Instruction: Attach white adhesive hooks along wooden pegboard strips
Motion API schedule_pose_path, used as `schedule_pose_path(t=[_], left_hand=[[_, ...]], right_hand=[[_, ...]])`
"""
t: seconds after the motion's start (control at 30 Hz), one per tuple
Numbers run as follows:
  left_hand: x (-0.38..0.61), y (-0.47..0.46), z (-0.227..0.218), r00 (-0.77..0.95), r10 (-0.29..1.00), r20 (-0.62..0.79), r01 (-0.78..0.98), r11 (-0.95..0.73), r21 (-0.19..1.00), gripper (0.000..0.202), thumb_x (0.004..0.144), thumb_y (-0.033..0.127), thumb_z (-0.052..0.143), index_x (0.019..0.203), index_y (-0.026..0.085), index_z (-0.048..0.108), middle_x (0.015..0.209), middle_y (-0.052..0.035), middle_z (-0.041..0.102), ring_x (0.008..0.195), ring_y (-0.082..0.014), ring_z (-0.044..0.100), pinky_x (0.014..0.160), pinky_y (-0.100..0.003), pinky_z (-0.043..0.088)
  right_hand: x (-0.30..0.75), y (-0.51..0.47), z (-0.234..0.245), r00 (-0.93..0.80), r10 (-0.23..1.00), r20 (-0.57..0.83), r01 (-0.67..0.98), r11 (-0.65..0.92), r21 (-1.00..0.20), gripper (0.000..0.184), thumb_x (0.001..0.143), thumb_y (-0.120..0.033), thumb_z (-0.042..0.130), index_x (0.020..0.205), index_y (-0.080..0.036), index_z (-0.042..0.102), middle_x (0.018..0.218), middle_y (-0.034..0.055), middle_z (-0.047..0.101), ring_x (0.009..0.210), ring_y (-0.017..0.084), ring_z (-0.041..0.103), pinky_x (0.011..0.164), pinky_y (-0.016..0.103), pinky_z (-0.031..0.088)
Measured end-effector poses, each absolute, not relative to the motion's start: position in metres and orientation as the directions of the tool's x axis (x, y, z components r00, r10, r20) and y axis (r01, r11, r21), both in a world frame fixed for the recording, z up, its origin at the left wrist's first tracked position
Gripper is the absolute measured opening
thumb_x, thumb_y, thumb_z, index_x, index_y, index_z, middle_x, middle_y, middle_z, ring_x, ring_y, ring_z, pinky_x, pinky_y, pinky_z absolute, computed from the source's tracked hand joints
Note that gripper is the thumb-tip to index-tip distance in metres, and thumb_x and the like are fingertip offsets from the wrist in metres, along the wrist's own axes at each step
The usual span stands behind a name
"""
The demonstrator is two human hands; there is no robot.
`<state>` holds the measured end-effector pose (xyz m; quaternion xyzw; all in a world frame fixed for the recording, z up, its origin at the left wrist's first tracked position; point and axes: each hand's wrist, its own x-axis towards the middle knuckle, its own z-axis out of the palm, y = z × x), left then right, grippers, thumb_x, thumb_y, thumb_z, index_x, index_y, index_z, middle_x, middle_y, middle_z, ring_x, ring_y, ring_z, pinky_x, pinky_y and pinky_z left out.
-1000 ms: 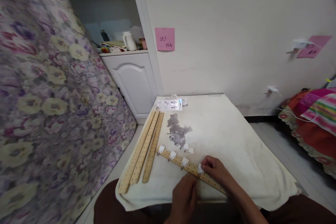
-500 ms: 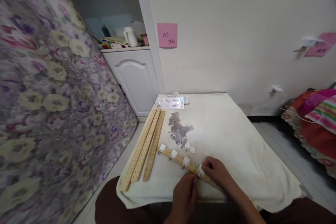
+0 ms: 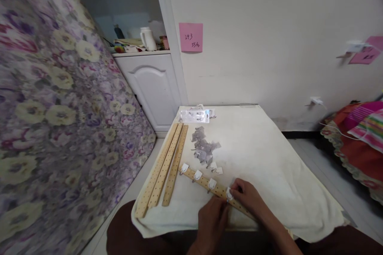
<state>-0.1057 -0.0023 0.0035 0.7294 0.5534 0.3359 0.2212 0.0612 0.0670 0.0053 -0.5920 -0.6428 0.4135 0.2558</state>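
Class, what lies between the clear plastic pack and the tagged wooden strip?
In the head view, a heap of grey pieces lies between them, with two white tags nearer the wooden strip.

The single camera sits on the person's head, above the near side of the cloth-covered table (image 3: 266,155), and looks forward and down, near enough to catch the left hand (image 3: 212,220) and right hand (image 3: 247,195) low in view, with the wall (image 3: 254,40) ahead and a curtain (image 3: 60,107) at left.

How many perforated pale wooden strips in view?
4: first strip, second strip, third strip side by side at left; fourth strip slanting by the bare left hand. Any stacked beneath would be hidden.
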Motion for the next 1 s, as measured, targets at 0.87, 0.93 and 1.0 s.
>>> schedule_pose_path(t=[0.87,0.93,1.0], left_hand=[[-0.1047,-0.0012,-0.0017,0.136,0.945,0.297,0.660,-0.310,0.685,0.016,0.088,0.020,0.049,0.098,0.024,0.060,0.087,0.0004,0.068,0.080,-0.0134,0.063,0.069,-0.022,0.048],[-0.1044,-0.0013,-0.0017,0.138,0.944,0.299,0.659,-0.313,0.684,0.015,0.088,0.020,0.049,0.097,0.024,0.061,0.086,0.0002,0.067,0.079,-0.0134,0.063,0.068,-0.022,0.047],[-0.1043,-0.0013,-0.0020,0.138,0.945,0.295,0.663,-0.310,0.681,0.014,0.088,0.020,0.049,0.096,0.024,0.061,0.086,0.0001,0.067,0.079,-0.0135,0.063,0.069,-0.022,0.047]], right_hand=[[0.0602,0.0649,0.0069,-0.181,0.970,-0.165,0.542,-0.042,-0.839,0.013,0.072,-0.029,0.055,0.065,-0.019,0.055,0.064,-0.0003,0.060,0.063,0.015,0.054,0.060,0.025,0.037],[0.0605,0.0649,0.0066,-0.186,0.969,-0.164,0.541,-0.038,-0.840,0.012,0.072,-0.029,0.055,0.065,-0.019,0.055,0.064,-0.0003,0.060,0.063,0.015,0.054,0.060,0.025,0.037],[0.0606,0.0651,0.0065,-0.192,0.968,-0.160,0.544,-0.031,-0.839,0.013,0.072,-0.029,0.055,0.065,-0.019,0.055,0.064,-0.0002,0.060,0.063,0.015,0.054,0.060,0.025,0.037]])
